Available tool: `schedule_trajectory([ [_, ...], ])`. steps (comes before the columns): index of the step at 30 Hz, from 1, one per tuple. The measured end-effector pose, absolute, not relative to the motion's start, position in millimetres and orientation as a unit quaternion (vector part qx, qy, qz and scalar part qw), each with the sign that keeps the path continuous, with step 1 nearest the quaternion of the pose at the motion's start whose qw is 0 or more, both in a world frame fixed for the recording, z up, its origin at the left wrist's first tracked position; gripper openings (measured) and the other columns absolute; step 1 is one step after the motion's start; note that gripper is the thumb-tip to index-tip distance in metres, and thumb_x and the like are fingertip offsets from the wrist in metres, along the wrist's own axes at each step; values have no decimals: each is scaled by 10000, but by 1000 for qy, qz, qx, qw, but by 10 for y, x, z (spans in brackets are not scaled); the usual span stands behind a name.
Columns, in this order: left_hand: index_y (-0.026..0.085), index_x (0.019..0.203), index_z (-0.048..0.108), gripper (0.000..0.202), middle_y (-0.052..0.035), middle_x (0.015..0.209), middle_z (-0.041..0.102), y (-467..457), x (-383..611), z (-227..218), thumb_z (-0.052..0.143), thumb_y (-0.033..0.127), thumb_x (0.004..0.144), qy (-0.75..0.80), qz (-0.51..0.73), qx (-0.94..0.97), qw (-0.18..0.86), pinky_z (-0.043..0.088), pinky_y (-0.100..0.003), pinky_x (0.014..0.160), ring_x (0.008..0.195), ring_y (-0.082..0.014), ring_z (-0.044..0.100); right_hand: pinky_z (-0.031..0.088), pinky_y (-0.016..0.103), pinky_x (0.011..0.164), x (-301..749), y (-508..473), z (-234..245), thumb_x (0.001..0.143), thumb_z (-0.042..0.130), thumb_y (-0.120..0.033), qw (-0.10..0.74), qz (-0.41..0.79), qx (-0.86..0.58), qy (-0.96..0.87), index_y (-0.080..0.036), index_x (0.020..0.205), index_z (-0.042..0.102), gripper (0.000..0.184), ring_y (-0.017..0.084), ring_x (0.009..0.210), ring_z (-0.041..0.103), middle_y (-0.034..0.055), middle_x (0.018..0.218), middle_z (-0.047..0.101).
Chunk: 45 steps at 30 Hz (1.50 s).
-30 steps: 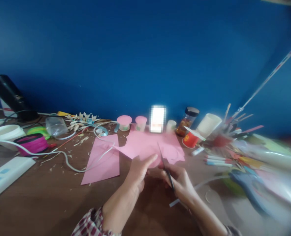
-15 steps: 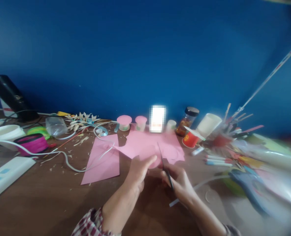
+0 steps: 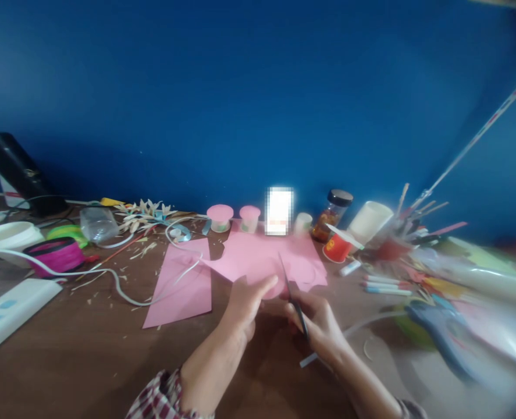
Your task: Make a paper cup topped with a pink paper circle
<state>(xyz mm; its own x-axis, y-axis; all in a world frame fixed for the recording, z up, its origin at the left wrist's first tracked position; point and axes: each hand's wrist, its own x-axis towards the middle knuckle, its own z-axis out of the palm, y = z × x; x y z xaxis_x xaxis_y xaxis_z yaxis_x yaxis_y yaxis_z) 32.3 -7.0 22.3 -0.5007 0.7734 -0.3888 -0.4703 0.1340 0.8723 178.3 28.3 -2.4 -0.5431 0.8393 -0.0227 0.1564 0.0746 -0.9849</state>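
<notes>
Pink paper [image 3: 240,250] lies in front of me on the brown table [image 3: 87,366], and its near edge, where I see a rounded part, is grasped in my left hand [image 3: 242,308]. The thumb presses on the top of this part, and the other fingers are bent below, mostly hidden. With my right hand [image 3: 321,329] I grasp the black-handled scissors [image 3: 300,317]; the blades point away from me, over the paper and just beside the left thumb. Whether the rounded part is already loose from the rest, I cannot tell.

To the left of this paper lies a second pink sheet [image 3: 174,299], flat on the table, and a white cable [image 3: 131,301] runs across it. Farther back, near the blue wall [image 3: 240,105], stand two small cups [image 3: 219,224] with round pink tops. To the right of them is a bright upright rectangle [image 3: 279,209], blurred into squares, and then a small white cup [image 3: 303,224]. Farther right I see a jar [image 3: 338,199] with a black lid and, near it, a red paper cup [image 3: 336,250].
</notes>
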Motion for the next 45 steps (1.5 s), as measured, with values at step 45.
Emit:
schedule_trajectory([
  [45,95,768,699,312,-20,569,630,-49,223,142,823,311,581,573,621,194,498,360,-238,458,488,-124,532,358,237,475,1800,288,23,715,718,-591,288,572,-386,-663,-80,995,703,582,113,495,460,-21,550,521],
])
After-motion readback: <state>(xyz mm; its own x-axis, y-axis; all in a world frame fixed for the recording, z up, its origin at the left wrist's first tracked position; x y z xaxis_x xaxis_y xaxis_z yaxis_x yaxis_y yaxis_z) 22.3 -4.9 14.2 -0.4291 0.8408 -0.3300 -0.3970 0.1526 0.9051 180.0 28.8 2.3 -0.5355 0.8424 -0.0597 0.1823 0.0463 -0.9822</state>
